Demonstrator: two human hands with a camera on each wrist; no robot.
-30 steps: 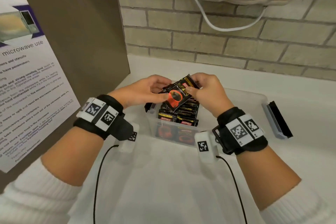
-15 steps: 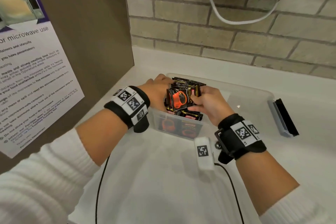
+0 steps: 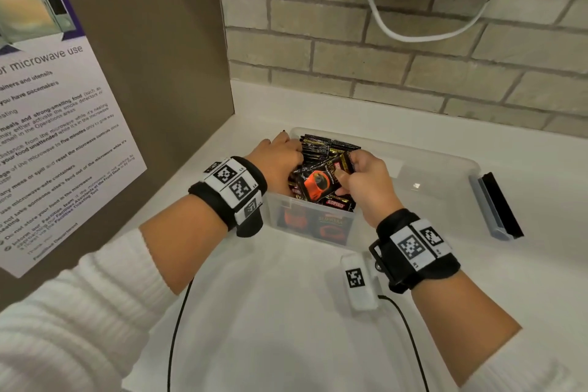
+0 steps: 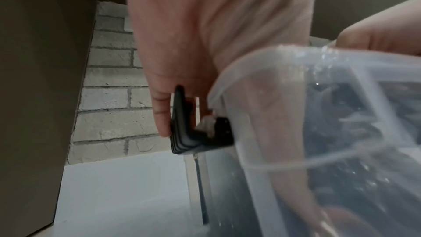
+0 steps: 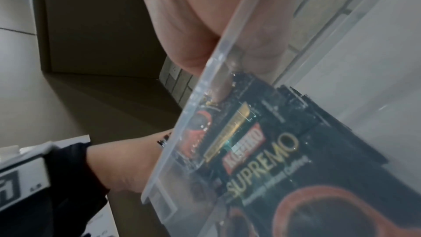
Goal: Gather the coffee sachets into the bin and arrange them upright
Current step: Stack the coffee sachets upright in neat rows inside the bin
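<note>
Clear plastic bin (image 3: 439, 181) of upright sachets (image 3: 324, 145), right hand (image 3: 366, 181) pinching one sachet (image 3: 318, 183), left hand (image 3: 280, 159) curled on the stack.

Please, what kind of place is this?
Probably a shared office or workplace pantry: a notice on microwave use hangs beside a white counter, and a bin of coffee sachets stands on it.

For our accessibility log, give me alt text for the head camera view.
Right hand pinches a black Kopiko coffee sachet over a clear plastic bin on a white counter; left hand reaches among the sachets packed inside.
</note>
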